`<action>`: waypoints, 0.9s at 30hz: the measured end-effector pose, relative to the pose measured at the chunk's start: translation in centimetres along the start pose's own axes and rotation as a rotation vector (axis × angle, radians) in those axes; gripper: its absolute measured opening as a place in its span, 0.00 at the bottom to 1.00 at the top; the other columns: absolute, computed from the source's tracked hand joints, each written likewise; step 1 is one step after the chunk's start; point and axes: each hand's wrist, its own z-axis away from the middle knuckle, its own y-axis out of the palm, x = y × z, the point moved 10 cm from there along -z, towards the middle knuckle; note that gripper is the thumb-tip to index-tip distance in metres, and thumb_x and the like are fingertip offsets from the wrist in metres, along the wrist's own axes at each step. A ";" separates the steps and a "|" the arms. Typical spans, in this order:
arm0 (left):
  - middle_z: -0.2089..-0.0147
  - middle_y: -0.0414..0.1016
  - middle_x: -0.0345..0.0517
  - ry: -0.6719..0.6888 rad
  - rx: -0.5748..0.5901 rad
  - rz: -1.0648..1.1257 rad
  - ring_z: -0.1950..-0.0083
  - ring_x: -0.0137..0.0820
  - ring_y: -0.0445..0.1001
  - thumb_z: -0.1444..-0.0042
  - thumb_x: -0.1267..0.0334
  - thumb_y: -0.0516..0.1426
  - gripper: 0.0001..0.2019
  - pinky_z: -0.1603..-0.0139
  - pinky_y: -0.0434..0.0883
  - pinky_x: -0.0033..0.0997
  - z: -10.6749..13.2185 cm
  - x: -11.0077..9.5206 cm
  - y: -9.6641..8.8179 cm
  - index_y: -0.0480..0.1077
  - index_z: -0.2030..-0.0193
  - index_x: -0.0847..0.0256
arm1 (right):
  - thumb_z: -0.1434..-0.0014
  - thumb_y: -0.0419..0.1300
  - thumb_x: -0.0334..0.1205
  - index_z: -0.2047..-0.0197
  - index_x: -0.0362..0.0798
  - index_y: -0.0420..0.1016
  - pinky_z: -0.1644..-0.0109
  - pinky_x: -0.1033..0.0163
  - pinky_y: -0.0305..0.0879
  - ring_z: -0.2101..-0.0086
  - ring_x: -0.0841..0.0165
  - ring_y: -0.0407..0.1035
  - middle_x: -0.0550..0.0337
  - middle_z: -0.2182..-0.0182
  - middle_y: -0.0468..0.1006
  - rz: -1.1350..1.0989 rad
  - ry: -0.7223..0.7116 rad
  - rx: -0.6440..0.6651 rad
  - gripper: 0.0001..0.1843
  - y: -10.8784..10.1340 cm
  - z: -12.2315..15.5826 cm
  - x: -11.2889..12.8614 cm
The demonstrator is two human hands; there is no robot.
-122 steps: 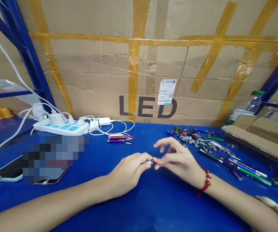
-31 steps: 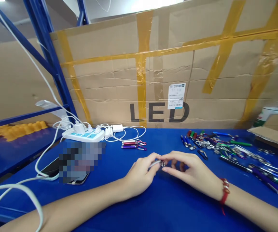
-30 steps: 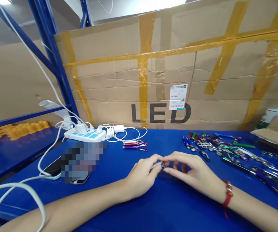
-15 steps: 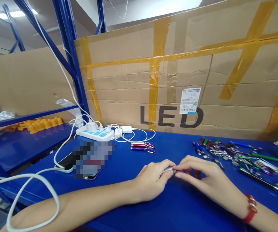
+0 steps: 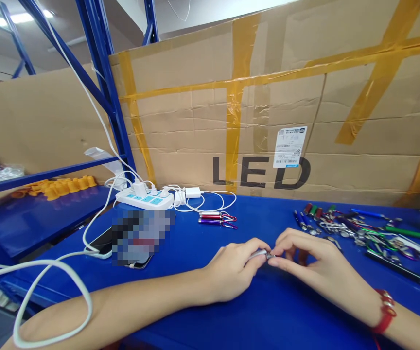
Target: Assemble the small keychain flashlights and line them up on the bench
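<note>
My left hand is closed around a small silver tube, shaped like the body of a keychain flashlight; most of it is hidden by the fingers. At the tube's right end, the thumb and index finger of my right hand pinch a small metal end piece. Whether this piece is joined to the tube or only touching it, I cannot tell. Beyond my hands, several keychain flashlights with carabiner clips, among them red and purple ones, lie side by side on the blue table.
To the right lies a pile of loose metal parts, clips and coloured tubes. A white power strip with plugs and cables sits at the back left, near phones. A white cable loops over my left forearm. Cardboard stands behind.
Both hands have shifted slightly right in the picture. A little more of the metal piece shows between the fingertips; the grips look the same. The view has tilted slightly.
</note>
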 end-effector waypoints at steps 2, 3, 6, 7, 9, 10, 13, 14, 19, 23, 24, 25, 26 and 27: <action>0.73 0.67 0.35 0.002 0.005 0.007 0.71 0.27 0.67 0.37 0.63 0.43 0.12 0.69 0.62 0.24 0.0 0.0 0.1 0.64 0.53 0.54 | 0.45 0.57 0.49 0.72 0.48 0.73 0.79 0.70 0.62 0.79 0.75 0.66 0.61 0.74 0.74 0.004 0.021 -0.003 0.13 0.0 0.0 -0.1; 0.73 0.67 0.35 0.003 0.005 0.010 0.71 0.27 0.67 0.37 0.63 0.43 0.12 0.69 0.61 0.24 0.0 -0.1 0.1 0.64 0.52 0.55 | 0.45 0.57 0.49 0.72 0.48 0.72 0.79 0.70 0.62 0.79 0.75 0.66 0.61 0.74 0.74 0.005 0.029 -0.001 0.14 0.0 0.0 -0.2; 0.73 0.67 0.35 0.004 -0.001 0.018 0.71 0.26 0.67 0.37 0.63 0.43 0.12 0.70 0.61 0.24 0.1 -0.1 0.1 0.64 0.52 0.54 | 0.45 0.57 0.49 0.73 0.48 0.72 0.79 0.70 0.62 0.80 0.75 0.66 0.62 0.76 0.74 0.006 0.051 0.007 0.13 0.2 0.1 -0.5; 0.73 0.66 0.35 0.005 -0.003 0.023 0.71 0.26 0.67 0.37 0.63 0.43 0.12 0.70 0.61 0.24 0.1 -0.1 0.1 0.64 0.52 0.54 | 0.45 0.57 0.49 0.72 0.49 0.72 0.79 0.71 0.62 0.80 0.75 0.65 0.63 0.77 0.74 0.010 0.060 0.006 0.13 0.2 0.2 -0.6; 0.73 0.66 0.34 0.003 -0.005 0.029 0.71 0.26 0.67 0.36 0.62 0.43 0.12 0.69 0.61 0.24 0.1 0.0 0.1 0.64 0.52 0.54 | 0.45 0.58 0.49 0.72 0.49 0.72 0.79 0.71 0.61 0.80 0.75 0.66 0.64 0.78 0.73 0.023 0.083 -0.002 0.12 0.2 0.2 -1.0; 0.73 0.66 0.34 0.002 -0.005 0.028 0.71 0.26 0.67 0.36 0.62 0.43 0.12 0.69 0.61 0.24 0.1 0.0 0.1 0.64 0.52 0.54 | 0.45 0.58 0.49 0.71 0.49 0.72 0.79 0.70 0.61 0.80 0.75 0.66 0.64 0.78 0.73 0.031 0.098 -0.010 0.12 0.1 0.3 -1.2; 0.73 0.66 0.35 -0.003 0.000 0.009 0.71 0.27 0.67 0.36 0.61 0.43 0.12 0.69 0.61 0.25 0.1 0.1 0.1 0.63 0.51 0.54 | 0.45 0.57 0.49 0.71 0.49 0.71 0.78 0.70 0.62 0.79 0.74 0.67 0.64 0.78 0.74 0.046 0.138 -0.024 0.12 0.0 0.3 -1.8; 0.73 0.66 0.35 -0.005 -0.001 0.003 0.71 0.27 0.67 0.37 0.62 0.42 0.12 0.69 0.61 0.25 0.0 0.1 0.1 0.62 0.51 0.54 | 0.45 0.57 0.49 0.70 0.49 0.71 0.78 0.70 0.62 0.79 0.74 0.67 0.64 0.78 0.74 0.047 0.146 -0.025 0.13 -0.1 0.3 -2.0; 0.72 0.66 0.35 -0.004 -0.025 0.016 0.69 0.28 0.67 0.37 0.62 0.43 0.12 0.67 0.62 0.26 0.1 0.0 -0.1 0.61 0.50 0.55 | 0.45 0.57 0.50 0.71 0.49 0.72 0.78 0.70 0.61 0.80 0.74 0.66 0.65 0.80 0.73 0.040 0.152 -0.024 0.13 -0.2 0.2 -1.9; 0.72 0.65 0.35 -0.015 -0.018 0.039 0.69 0.28 0.67 0.37 0.61 0.43 0.12 0.67 0.61 0.26 0.1 0.0 0.0 0.60 0.49 0.54 | 0.45 0.57 0.49 0.71 0.49 0.72 0.78 0.70 0.61 0.79 0.75 0.66 0.64 0.77 0.74 0.026 0.130 -0.018 0.12 -0.2 0.1 -1.6; 0.72 0.65 0.35 -0.018 -0.015 0.043 0.69 0.28 0.67 0.37 0.61 0.44 0.12 0.67 0.61 0.26 0.1 0.1 0.0 0.60 0.49 0.53 | 0.45 0.57 0.49 0.71 0.49 0.73 0.78 0.70 0.62 0.79 0.75 0.67 0.63 0.77 0.74 0.023 0.124 -0.014 0.12 -0.1 0.1 -1.5; 0.73 0.65 0.34 -0.022 -0.014 0.048 0.69 0.28 0.67 0.37 0.61 0.44 0.12 0.67 0.61 0.26 0.1 0.1 0.0 0.60 0.49 0.53 | 0.44 0.57 0.48 0.71 0.49 0.73 0.78 0.70 0.62 0.79 0.75 0.67 0.63 0.76 0.74 0.021 0.120 -0.008 0.12 -0.1 0.1 -1.5; 0.73 0.65 0.34 -0.025 -0.015 0.054 0.69 0.28 0.67 0.37 0.61 0.44 0.12 0.67 0.61 0.26 0.0 0.2 0.0 0.59 0.48 0.52 | 0.44 0.56 0.48 0.70 0.49 0.73 0.78 0.70 0.62 0.78 0.75 0.67 0.63 0.75 0.75 0.018 0.116 -0.003 0.12 0.0 0.1 -1.4; 0.73 0.65 0.34 -0.028 -0.015 0.059 0.70 0.28 0.67 0.38 0.61 0.44 0.13 0.67 0.60 0.26 0.0 0.2 0.0 0.59 0.48 0.52 | 0.43 0.56 0.48 0.70 0.49 0.73 0.78 0.70 0.63 0.78 0.75 0.67 0.62 0.74 0.75 0.016 0.112 0.001 0.12 0.0 0.1 -1.4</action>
